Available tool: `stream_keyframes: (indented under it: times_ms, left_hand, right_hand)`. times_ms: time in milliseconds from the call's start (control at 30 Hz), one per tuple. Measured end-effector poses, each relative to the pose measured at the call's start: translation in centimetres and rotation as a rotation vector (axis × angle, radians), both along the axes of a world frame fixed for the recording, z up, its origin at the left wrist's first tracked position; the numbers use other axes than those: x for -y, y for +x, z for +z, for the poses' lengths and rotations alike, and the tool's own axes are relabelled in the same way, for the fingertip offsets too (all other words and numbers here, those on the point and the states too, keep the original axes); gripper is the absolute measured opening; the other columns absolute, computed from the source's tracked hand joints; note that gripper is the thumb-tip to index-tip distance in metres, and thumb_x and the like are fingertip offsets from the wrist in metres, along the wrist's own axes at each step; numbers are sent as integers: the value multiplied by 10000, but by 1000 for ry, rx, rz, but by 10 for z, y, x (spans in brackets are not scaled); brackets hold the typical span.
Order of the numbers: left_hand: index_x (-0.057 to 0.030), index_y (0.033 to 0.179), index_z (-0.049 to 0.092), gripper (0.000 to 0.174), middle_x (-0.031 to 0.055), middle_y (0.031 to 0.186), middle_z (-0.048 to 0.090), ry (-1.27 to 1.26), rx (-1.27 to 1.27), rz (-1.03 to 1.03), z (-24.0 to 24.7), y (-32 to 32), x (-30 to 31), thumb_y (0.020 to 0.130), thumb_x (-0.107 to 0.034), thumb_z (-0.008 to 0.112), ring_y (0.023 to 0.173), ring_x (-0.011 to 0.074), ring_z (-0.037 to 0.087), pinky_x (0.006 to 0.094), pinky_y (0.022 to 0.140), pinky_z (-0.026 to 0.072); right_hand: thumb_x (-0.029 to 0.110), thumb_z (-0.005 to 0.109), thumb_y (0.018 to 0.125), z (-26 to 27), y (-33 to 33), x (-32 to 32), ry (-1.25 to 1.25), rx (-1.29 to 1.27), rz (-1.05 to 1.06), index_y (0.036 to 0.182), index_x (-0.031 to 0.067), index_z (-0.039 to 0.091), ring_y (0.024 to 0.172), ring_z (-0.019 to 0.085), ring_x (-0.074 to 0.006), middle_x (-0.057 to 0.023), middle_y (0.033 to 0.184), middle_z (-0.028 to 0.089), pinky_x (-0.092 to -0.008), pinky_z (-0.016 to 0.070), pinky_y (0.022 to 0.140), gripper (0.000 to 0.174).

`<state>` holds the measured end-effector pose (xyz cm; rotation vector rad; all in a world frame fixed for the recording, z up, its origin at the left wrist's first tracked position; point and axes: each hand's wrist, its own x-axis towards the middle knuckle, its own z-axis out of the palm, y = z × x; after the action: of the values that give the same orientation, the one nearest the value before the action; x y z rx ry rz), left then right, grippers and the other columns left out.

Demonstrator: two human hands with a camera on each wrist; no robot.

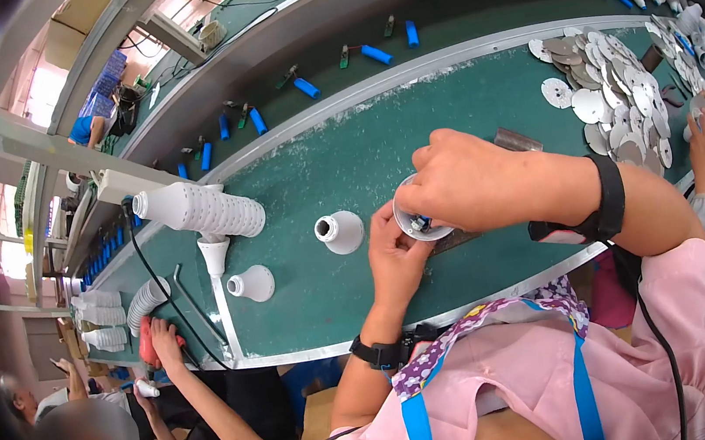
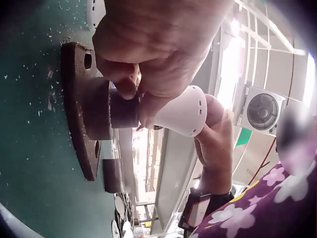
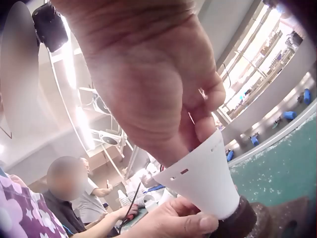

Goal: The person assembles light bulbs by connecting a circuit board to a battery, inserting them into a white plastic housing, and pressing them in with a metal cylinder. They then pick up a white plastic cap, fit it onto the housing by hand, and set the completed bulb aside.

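Observation:
A white cone-shaped lamp housing (image 3: 203, 178) stands wide end up, its narrow end down at a dark metal fixture (image 2: 96, 114). My left hand (image 1: 397, 258) grips the housing low down, thumb and fingers round its narrow part. Over the wide mouth, my right hand (image 1: 474, 174) reaches in with bent fingers, and the housing wall hides their tips. I cannot tell whether those fingers pinch anything. Small blue and metallic parts (image 1: 416, 223) show inside the housing. Two more white housings (image 1: 339, 232) stand on the green bench to the left.
Nested white housings (image 1: 202, 210) lie at the left. White and grey discs (image 1: 610, 92) are heaped at the right, near a metal cylinder (image 1: 517, 140). Blue cylindrical parts (image 1: 376, 54) line the back channel. People work on both sides, the left one holding a red tool (image 1: 149, 342).

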<state>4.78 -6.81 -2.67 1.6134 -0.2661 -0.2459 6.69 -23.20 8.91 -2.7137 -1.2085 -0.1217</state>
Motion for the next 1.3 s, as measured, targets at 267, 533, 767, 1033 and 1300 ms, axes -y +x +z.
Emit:
stream_keyframes:
  times_ms: [267,533,767,1033,1300]
  left_hand:
    - [-32,1285,308,514,143,1135,500,-649,-571,-329,45,1,-15,817,-45,521,866,191,612,222,604,527]
    - [-12,1220,369,410,109,1010,571,-336,-610,-150,62,10,-1,839,-83,501,771,191,632,224,554,535]
    - [4,1205,383,431,119,1024,569,-362,-587,-134,59,7,-1,810,-72,536,748,191,631,236,568,535]
    - [6,1207,381,436,115,1034,564,-386,-588,-124,59,6,-2,809,-71,539,764,190,628,240,567,531]
    - [4,1201,383,430,110,1038,559,-396,-590,-152,57,7,-2,810,-76,543,769,183,625,237,575,536]
  right_hand:
    - [152,620,648,-1,0,-5,-35,-42,0,722,77,550,675,574,-208,-34,634,584,-330,416,597,126]
    - [133,621,661,3,0,-3,-49,-159,-29,797,78,575,749,565,-224,-60,746,619,-341,419,625,154]
    - [132,684,654,-51,-28,71,382,227,-600,1075,101,523,908,501,-307,-104,1006,541,-386,419,784,452]
    - [72,630,683,-116,-44,99,204,131,-718,1149,137,500,902,487,-319,-124,1075,473,-388,427,768,488]
    - [23,581,576,8,-41,26,684,171,-382,1099,102,545,747,539,-266,-111,843,547,-332,465,640,529]
